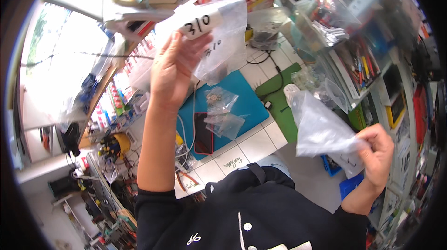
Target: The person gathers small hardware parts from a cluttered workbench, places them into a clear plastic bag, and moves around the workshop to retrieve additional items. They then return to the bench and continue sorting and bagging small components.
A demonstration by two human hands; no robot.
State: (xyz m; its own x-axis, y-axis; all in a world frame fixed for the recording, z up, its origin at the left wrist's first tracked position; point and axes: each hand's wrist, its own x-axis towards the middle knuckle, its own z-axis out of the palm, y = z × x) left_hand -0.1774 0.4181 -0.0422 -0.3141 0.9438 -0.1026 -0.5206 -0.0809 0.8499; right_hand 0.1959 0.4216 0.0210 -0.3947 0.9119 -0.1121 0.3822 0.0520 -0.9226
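Raised above the table, my left hand [173, 71] grips a clear plastic bag [230, 29] with a white handwritten label. My thumb is in front and the fingers show through the film behind it. Something dark sits at the bottom of this bag. Off to the right, my right hand [378, 154] pinches a second, crumpled plastic bag [321, 126] by its corner; its contents cannot be made out. Between my arms lie small clear bags [222, 99] of little parts, on a teal mat [249, 99], close to a phone [203, 133] with a red edge.
A green mat [279, 103] lies beside the teal one on the white tiled table [258, 150]. Cables run across both. Stacked clear bins [321, 29] and a tray of pens [361, 71] crowd the right. A wooden shelf edge [104, 89] borders the left.
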